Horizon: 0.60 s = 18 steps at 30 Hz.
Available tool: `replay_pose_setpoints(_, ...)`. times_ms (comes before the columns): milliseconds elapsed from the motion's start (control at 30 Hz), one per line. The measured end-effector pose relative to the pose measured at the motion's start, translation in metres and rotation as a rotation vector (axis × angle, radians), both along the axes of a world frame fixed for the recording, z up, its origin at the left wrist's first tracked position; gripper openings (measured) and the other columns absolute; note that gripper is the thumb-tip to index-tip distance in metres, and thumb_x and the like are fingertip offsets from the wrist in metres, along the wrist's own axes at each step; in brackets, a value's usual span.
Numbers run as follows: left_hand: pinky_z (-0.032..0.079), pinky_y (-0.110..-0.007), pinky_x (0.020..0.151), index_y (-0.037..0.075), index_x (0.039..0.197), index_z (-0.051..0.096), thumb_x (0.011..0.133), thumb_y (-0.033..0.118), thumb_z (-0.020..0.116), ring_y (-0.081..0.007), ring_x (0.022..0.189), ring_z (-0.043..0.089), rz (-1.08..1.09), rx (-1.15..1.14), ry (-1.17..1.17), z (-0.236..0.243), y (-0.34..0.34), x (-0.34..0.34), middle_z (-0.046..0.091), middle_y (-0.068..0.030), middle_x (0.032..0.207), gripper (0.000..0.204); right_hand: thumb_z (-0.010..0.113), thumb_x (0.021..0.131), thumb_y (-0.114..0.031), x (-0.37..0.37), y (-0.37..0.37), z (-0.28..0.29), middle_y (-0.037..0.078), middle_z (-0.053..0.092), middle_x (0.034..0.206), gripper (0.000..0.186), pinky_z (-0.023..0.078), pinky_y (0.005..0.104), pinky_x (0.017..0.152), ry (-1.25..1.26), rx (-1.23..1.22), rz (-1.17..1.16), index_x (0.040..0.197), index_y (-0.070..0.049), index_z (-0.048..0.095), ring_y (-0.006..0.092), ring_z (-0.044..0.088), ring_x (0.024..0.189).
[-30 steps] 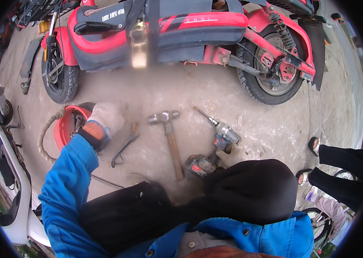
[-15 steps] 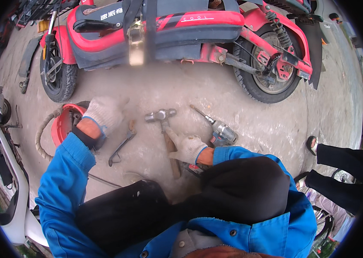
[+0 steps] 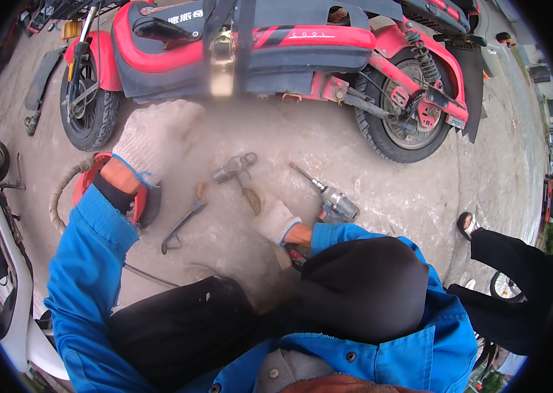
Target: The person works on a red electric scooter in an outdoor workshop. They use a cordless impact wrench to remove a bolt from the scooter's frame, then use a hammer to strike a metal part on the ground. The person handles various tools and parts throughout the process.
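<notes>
My right hand (image 3: 274,218), in a pale knitted work glove, is closed round the wooden handle of a ball-peen hammer (image 3: 236,166). The hammer's steel head points toward the scooter, low over the concrete. My left hand (image 3: 157,136), gloved too, reaches out in front of the red-and-black electric scooter (image 3: 276,49); blur hides its fingertips and whatever they hold. Between my hands a dark metal lever with a rusty end (image 3: 181,226) lies on the ground. A cordless impact driver (image 3: 337,202) with a long bit rests right of the hammer.
Partly behind my left wrist stands a red tub (image 3: 82,183) beside a ribbed hose (image 3: 56,196). The scooter's rear wheel (image 3: 407,98) is at far right. A white vehicle part (image 3: 11,262) borders the left. A bystander's dark trouser leg (image 3: 505,255) is at right.
My left hand has moved away from me, toward the scooter. With my right hand still on it, the hammer has turned and its head has shifted slightly left. The view has shifted a little.
</notes>
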<state>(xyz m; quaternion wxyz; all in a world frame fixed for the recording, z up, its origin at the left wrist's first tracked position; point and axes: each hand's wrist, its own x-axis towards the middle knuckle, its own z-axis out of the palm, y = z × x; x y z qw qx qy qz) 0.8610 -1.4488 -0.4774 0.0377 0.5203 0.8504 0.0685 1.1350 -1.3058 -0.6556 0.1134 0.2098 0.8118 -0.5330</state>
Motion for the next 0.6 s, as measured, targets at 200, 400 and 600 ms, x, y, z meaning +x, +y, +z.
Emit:
replay_pose_setpoints(200,0.06,-0.048,0.089,0.011,0.122,0.074,0.102,0.025,0.074,-0.0369,0.105,0.074,-0.033,0.14,0.083,0.018,0.005,-0.007,0.076,-0.0125,0.115,0.025,0.075,0.09,-0.012,-0.047,0.061,0.047,0.021,0.078,0.105,0.079,0.063,0.046,0.078,-0.373,-0.048,0.21,0.164,-0.012,0.049,0.0348,0.079,0.086)
replay_pose_setpoints(400,0.06,-0.047,0.093,0.009,0.119,0.072,0.094,0.017,0.08,-0.0336,0.112,0.072,-0.116,0.478,0.264,0.02,0.004,-0.03,0.073,-0.0094,0.122,0.027,0.074,0.095,-0.01,-0.019,0.104,0.104,0.025,0.062,0.152,0.081,0.063,0.0528,0.089,-0.037,0.539,0.61,0.169,-0.016,0.043,0.0458,0.075,0.113)
replay_pose_setpoints(600,0.057,-0.046,0.111,0.009,0.126,0.073,0.092,0.016,0.084,-0.0322,0.135,0.067,-0.282,0.621,0.33,0.018,0.048,-0.045,0.072,-0.0088,0.14,0.036,0.08,0.095,-0.025,-0.03,0.138,0.19,0.028,0.072,0.135,0.069,0.062,0.0522,0.091,-0.227,0.604,0.604,0.158,-0.012,0.055,0.0455,0.076,0.112)
